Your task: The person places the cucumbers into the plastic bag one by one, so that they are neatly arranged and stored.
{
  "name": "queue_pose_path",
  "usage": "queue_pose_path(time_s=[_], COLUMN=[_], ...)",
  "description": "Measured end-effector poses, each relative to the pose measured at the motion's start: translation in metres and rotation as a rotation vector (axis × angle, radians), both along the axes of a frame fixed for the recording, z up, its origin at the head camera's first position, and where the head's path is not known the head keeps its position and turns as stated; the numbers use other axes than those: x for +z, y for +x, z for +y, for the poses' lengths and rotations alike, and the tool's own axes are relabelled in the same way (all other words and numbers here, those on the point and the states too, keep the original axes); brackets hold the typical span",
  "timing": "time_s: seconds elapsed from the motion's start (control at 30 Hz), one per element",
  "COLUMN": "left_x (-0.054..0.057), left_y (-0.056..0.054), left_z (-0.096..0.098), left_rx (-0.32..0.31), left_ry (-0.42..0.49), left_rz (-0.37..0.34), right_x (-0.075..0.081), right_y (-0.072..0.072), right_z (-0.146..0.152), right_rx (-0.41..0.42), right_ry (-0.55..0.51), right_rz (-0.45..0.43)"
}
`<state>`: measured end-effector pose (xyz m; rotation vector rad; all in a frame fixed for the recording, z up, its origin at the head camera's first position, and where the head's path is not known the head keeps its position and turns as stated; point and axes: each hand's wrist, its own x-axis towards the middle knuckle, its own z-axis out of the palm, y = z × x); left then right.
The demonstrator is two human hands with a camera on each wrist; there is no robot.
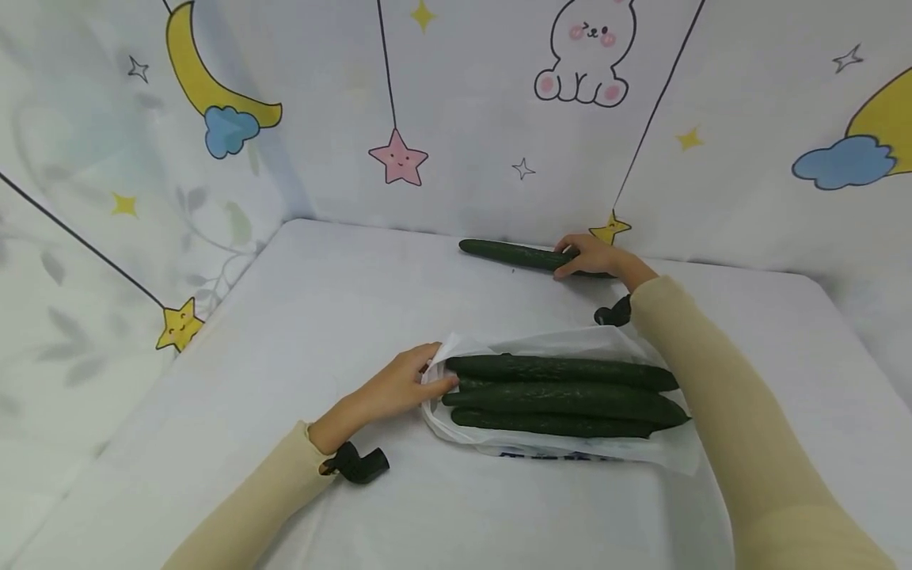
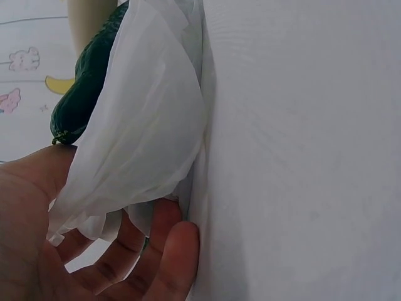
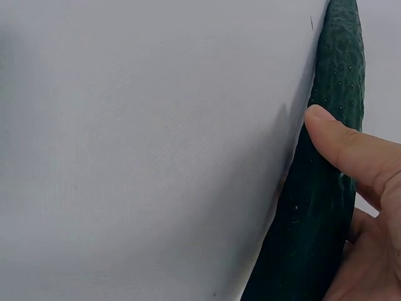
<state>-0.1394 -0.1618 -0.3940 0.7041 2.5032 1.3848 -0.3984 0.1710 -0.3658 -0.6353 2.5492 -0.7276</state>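
Note:
A long dark green cucumber (image 1: 509, 253) lies near the back edge of the table. My right hand (image 1: 594, 255) grips it toward its right end, thumb on the near side; in the right wrist view the thumb (image 3: 344, 144) presses across the cucumber (image 3: 335, 81). Closer in, a thin white plastic bag (image 1: 570, 342) lies on its side around several cucumbers (image 1: 570, 400). At its left end my left hand (image 1: 399, 384) holds the bag, thumb beside the cucumber tips. The left wrist view shows the bag film (image 2: 144, 113) between thumb and curled fingers (image 2: 169, 257).
A white cloth covers the table (image 1: 321, 293). Behind it hangs a white curtain (image 1: 470, 95) printed with stars, moons and a bear. Black wrist devices (image 1: 359, 465) sit on both wrists. The right forearm (image 1: 734, 412) passes over the bag's right side.

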Motion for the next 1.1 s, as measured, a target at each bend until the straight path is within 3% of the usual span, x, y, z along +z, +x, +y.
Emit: queue_pose_path(time_s=[0.27,0.53,1.1], left_x=[-0.002,-0.004,-0.001], left_y=[-0.002,-0.006,-0.006], left_z=[0.000,-0.003,-0.002], left_rx=[-0.012,-0.004,-0.015], left_ry=[-0.018,-0.009,-0.014], left_rz=[0.003,0.006,0.014], right_x=[0.004,0.017,0.044], right_y=[0.006,0.013,0.034], right_z=[0.001,-0.003,-0.005], right_rx=[-0.047,-0.087,-0.066], right_ry=[0.004,-0.002,0.004], right_rz=[-0.041,-0.065,-0.026])
